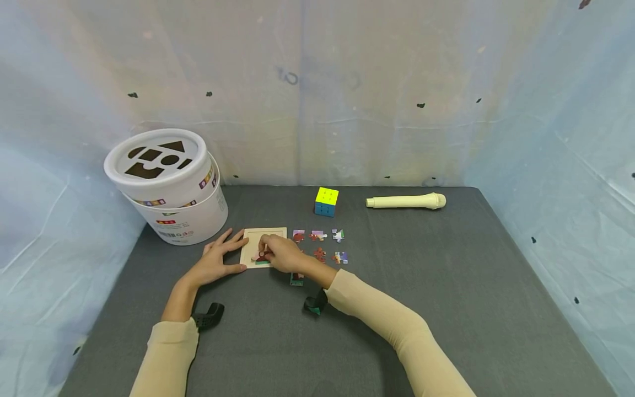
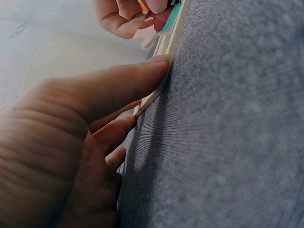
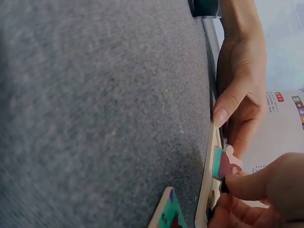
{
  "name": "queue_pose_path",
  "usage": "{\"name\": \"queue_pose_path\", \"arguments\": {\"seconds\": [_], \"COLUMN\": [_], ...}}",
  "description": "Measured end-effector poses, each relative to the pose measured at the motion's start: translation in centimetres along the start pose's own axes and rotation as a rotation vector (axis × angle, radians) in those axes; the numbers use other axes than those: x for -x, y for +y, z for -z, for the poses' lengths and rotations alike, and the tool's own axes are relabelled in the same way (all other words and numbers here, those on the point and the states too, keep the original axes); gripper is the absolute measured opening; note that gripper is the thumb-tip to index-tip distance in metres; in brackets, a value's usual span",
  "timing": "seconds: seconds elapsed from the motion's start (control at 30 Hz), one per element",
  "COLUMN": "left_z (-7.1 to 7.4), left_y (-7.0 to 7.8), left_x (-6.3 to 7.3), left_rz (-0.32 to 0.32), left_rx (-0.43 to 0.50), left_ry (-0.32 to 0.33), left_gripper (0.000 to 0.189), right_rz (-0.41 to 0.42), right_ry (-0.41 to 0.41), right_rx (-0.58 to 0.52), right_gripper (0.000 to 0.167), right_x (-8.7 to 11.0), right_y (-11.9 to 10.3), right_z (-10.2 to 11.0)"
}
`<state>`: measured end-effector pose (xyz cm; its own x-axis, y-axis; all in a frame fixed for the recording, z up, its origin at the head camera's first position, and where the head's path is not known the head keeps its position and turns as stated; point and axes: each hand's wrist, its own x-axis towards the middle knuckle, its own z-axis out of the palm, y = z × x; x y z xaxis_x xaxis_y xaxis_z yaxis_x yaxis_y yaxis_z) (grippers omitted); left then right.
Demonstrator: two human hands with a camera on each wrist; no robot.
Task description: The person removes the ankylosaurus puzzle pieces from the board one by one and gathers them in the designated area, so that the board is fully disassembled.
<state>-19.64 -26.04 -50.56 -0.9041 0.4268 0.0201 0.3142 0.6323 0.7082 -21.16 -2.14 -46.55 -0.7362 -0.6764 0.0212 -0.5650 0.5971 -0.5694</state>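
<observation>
A shallow wooden puzzle tray [image 1: 252,242] lies flat on the grey table. My left hand [image 1: 213,262] rests at its left side with fingers spread, the thumb touching the near-left corner and a fingertip touching the left edge. Over the tray, my right hand [image 1: 285,255] pinches a jigsaw piece [image 3: 227,164] between thumb and fingers. That piece is pink, dark red and green, and is tilted up over the tray's near edge in the left wrist view. The fingers partly cover it, so whether it touches the tray floor I cannot tell.
Several loose jigsaw pieces [image 1: 319,254] lie right of the tray, one green piece [image 1: 296,279] partly under the right forearm. A white lidded bucket [image 1: 186,220] stands at the back left. Behind are a puzzle cube [image 1: 326,202] and a cream toy microphone [image 1: 404,201].
</observation>
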Motion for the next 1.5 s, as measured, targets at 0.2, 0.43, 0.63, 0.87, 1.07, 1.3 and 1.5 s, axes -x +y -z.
{"name": "queue_pose_path", "arguments": {"seconds": [0.2, 0.43, 0.63, 0.87, 1.07, 1.3, 1.5], "left_z": [0.0, 0.1, 0.1, 0.0, 0.1, -0.1, 0.0], "left_y": [-0.1, -0.1, 0.0, 0.1, 0.1, -0.1, -0.2], "left_x": [-0.1, -0.1, -0.3, -0.2, -0.1, -0.1, -0.2], "left_rz": [0.001, 0.010, 0.011, 0.006, 0.022, 0.024, 0.022], "left_rx": [-0.005, -0.018, -0.024, -0.026, -0.031, -0.022, -0.028], "left_ry": [-0.006, -0.014, -0.017, -0.018, -0.019, -0.020, -0.019], "left_gripper": [0.079, 0.080, 0.080, 0.080, 0.080, 0.081, 0.080], "right_rz": [-0.043, -0.036, 0.004, 0.055, 0.000, -0.034, -0.055], "right_ry": [0.016, -0.028, -0.014, -0.104, -0.105, -0.030, 0.026], "right_rx": [-0.223, -0.459, -0.447, -0.291, -0.268, -0.171, -0.033], "right_gripper": [0.008, 0.008, 0.015, 0.019, 0.015, 0.016, 0.017], "right_x": [0.0, 0.5, 2.9, 8.2, 11.3, 12.6, 13.1], "right_y": [0.8, 2.1, 3.1, 4.0, 5.0, 5.3, 4.8], "right_z": [0.0, 1.1, 3.1, 5.1, 5.0, 4.2, 3.6]}}
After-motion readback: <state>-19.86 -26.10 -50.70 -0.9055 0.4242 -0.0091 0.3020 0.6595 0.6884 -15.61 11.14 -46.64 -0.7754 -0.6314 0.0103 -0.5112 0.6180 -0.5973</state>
